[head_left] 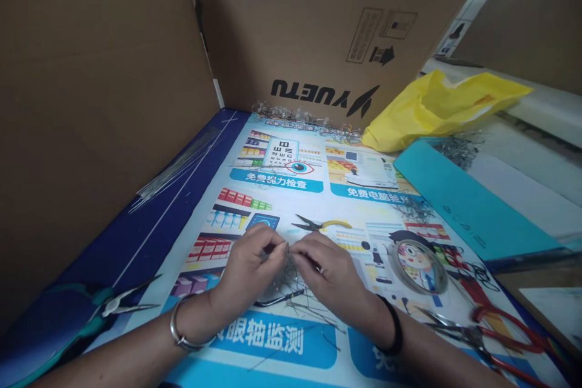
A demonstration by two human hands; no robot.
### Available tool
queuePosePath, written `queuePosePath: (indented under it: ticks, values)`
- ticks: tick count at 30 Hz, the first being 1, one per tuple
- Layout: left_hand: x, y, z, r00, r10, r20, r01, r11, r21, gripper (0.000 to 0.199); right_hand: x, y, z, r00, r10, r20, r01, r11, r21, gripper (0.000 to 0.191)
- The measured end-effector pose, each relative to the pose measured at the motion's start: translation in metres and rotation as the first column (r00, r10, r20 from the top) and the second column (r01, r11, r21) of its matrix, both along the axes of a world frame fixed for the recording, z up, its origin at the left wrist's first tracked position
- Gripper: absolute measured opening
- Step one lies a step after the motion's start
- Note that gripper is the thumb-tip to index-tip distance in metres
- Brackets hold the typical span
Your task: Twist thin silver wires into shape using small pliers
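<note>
My left hand and my right hand meet over the middle of the printed sheet, fingertips almost touching. Both are closed in a pinch on thin wire; its fine strands show between and below the fingers, though the exact piece in each pinch is partly hidden. Loose wire ends spread on the sheet under my right hand. Just beyond my fingers lie small pliers with a yellow handle, jaws pointing left. A dark curved strip lies below the hands.
Cardboard panels wall the back and left. Straight wires lie at left, above green-handled pliers. To the right are a clear tape roll, red-handled scissors, a turquoise folder and a yellow bag. Wire pieces line the back.
</note>
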State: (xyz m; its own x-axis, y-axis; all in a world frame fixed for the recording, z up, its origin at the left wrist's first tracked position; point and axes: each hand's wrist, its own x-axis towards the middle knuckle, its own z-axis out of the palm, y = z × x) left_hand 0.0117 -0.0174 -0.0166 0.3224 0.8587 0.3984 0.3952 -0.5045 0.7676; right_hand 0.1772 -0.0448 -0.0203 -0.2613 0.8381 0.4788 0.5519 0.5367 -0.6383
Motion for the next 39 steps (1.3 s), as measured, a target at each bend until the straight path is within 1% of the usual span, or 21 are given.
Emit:
queuePosePath:
  ticks: [3, 7, 14, 17, 21, 23, 28, 33, 37, 39]
  values:
    - [0.0, -0.001, -0.001, 1.0, 0.013, -0.01, -0.013, 1.0, 0.02, 0.017, 0.0, 0.0, 0.002, 1.0, 0.014, 0.001, -0.014, 0.999, -0.032, 0.016]
    - [0.0, -0.001, -0.003, 1.0, 0.009, 0.013, -0.009, 1.0, 0.014, 0.015, 0.0, 0.001, 0.001, 0.999, 0.032, -0.032, -0.033, 0.999, -0.038, 0.02]
    - [-0.002, -0.001, -0.003, 0.997, 0.003, 0.074, 0.004, 0.996, -0.088, 0.015, 0.001, 0.002, -0.003, 0.991, 0.032, -0.129, -0.042, 0.996, -0.076, 0.023]
    - [-0.003, -0.001, -0.004, 0.997, -0.013, 0.082, 0.021, 0.995, -0.101, 0.014, 0.002, 0.002, -0.004, 0.992, -0.001, -0.127, -0.016, 0.991, -0.133, 0.021]
    - [-0.004, 0.0, -0.005, 0.996, -0.021, 0.083, 0.029, 0.996, -0.086, 0.014, 0.003, 0.002, -0.004, 0.992, -0.092, -0.089, 0.068, 0.968, -0.24, 0.015]
    - [-0.005, 0.0, -0.006, 0.996, -0.032, 0.082, 0.038, 0.996, -0.077, 0.014, 0.002, 0.002, -0.003, 0.991, -0.111, -0.076, 0.088, 0.961, -0.264, 0.014]
    - [-0.006, -0.001, -0.003, 0.995, -0.047, 0.083, 0.053, 0.996, -0.067, 0.013, 0.002, 0.003, -0.001, 0.997, -0.054, -0.051, 0.042, 0.978, -0.204, 0.013]
    - [-0.005, -0.001, -0.003, 0.987, -0.093, 0.128, 0.102, 0.993, -0.067, 0.01, 0.002, 0.002, -0.001, 0.998, -0.052, -0.031, 0.045, 0.979, -0.196, 0.011]
    - [-0.004, -0.002, -0.003, 0.985, -0.097, 0.145, 0.114, 0.987, -0.112, 0.009, 0.004, 0.001, 0.003, 0.999, -0.042, -0.007, 0.04, 0.981, -0.19, 0.01]
    - [-0.005, -0.003, -0.001, 0.986, -0.086, 0.143, 0.104, 0.987, -0.126, 0.01, 0.009, 0.002, 0.008, 1.0, -0.017, 0.024, 0.021, 0.982, -0.187, 0.013]
